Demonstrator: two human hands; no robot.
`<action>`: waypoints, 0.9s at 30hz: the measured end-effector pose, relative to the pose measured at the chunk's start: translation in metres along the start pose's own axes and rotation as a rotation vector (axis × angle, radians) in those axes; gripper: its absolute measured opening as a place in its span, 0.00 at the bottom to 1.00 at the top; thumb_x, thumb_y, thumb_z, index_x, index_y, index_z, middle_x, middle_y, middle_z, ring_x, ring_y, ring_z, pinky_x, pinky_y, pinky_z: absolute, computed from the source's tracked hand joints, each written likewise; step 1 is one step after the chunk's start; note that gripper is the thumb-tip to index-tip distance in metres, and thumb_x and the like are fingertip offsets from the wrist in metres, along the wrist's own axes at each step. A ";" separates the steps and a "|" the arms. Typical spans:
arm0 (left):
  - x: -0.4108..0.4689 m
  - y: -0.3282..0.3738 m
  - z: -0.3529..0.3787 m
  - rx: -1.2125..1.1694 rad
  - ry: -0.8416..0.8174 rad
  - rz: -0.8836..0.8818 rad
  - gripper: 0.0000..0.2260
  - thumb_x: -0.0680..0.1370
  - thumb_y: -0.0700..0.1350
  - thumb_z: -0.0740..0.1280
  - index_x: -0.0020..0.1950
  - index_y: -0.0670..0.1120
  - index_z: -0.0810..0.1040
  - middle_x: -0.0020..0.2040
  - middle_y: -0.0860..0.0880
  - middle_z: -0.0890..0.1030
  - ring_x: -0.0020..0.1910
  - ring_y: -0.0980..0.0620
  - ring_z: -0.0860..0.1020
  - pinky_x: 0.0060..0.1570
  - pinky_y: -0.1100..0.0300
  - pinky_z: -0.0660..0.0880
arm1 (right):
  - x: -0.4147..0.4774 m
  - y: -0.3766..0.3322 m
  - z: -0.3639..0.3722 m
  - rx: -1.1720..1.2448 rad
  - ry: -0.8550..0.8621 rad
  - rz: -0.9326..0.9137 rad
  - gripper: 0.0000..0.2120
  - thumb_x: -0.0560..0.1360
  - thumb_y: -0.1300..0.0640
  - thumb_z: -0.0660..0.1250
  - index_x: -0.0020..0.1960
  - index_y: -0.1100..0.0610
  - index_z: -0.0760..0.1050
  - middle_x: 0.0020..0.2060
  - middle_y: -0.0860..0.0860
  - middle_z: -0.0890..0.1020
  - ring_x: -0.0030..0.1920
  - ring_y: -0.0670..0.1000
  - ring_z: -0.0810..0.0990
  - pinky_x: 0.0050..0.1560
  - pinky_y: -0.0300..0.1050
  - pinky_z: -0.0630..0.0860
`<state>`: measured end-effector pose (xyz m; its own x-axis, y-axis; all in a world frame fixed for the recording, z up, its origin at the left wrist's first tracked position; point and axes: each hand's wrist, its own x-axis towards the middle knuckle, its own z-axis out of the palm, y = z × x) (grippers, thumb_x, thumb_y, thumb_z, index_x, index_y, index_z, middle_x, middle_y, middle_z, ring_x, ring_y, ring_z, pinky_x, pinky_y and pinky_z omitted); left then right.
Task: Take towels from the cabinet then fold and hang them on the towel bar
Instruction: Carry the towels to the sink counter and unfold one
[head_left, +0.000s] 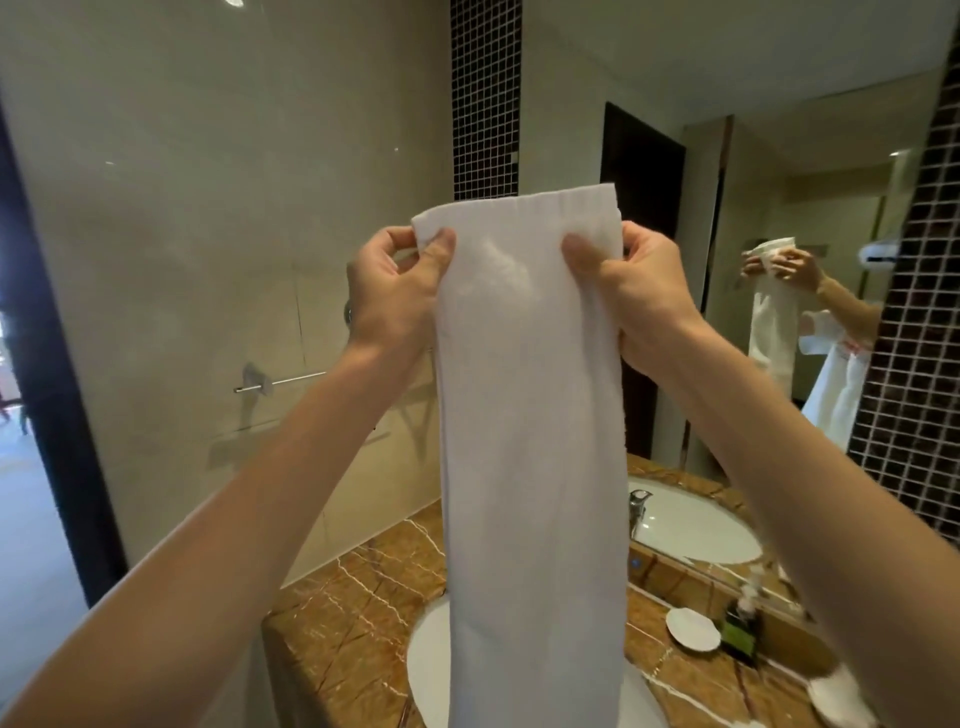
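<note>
A long white towel (530, 415), folded into a narrow strip, hangs straight down in front of me over the sink. My left hand (395, 291) pinches its upper left edge and my right hand (634, 291) pinches its upper right edge, both at about chest height. The chrome towel bar (283, 382) is fixed to the beige wall at the left, below and behind my left forearm, which hides its right part. The cabinet is not in view.
A brown marble counter (358, 597) holds a white basin (428, 670), a faucet (638, 506), a small white dish (693, 629) and a green soap bottle (743, 629). A mirror (810, 218) at the right reflects me and the towel. A dark door frame (57, 415) stands at the left.
</note>
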<state>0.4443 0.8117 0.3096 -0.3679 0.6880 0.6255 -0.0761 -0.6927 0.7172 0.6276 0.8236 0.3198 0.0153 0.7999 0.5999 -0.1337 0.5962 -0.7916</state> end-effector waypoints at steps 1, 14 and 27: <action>0.000 -0.003 0.000 0.020 0.013 -0.013 0.11 0.68 0.51 0.74 0.44 0.46 0.77 0.45 0.43 0.84 0.46 0.40 0.82 0.51 0.41 0.79 | 0.001 0.003 -0.001 -0.007 -0.003 0.014 0.16 0.73 0.55 0.72 0.57 0.60 0.75 0.51 0.55 0.83 0.47 0.54 0.84 0.44 0.50 0.83; -0.055 -0.121 -0.053 0.206 0.039 -0.335 0.04 0.76 0.41 0.69 0.48 0.44 0.75 0.45 0.42 0.82 0.38 0.51 0.81 0.32 0.60 0.77 | -0.024 0.160 0.000 -0.052 -0.123 0.431 0.12 0.75 0.58 0.70 0.55 0.63 0.79 0.44 0.53 0.85 0.39 0.49 0.85 0.35 0.41 0.81; -0.053 -0.211 -0.146 0.362 0.112 -0.525 0.12 0.78 0.42 0.67 0.58 0.37 0.77 0.51 0.43 0.82 0.49 0.48 0.81 0.43 0.58 0.79 | -0.026 0.283 0.064 -0.122 -0.239 0.535 0.06 0.75 0.59 0.69 0.51 0.59 0.79 0.45 0.52 0.83 0.43 0.50 0.83 0.39 0.41 0.79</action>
<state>0.3441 0.8893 0.0803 -0.4631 0.8749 0.1418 0.0382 -0.1402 0.9894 0.5261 0.9673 0.0881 -0.2477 0.9623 0.1127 0.0539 0.1298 -0.9901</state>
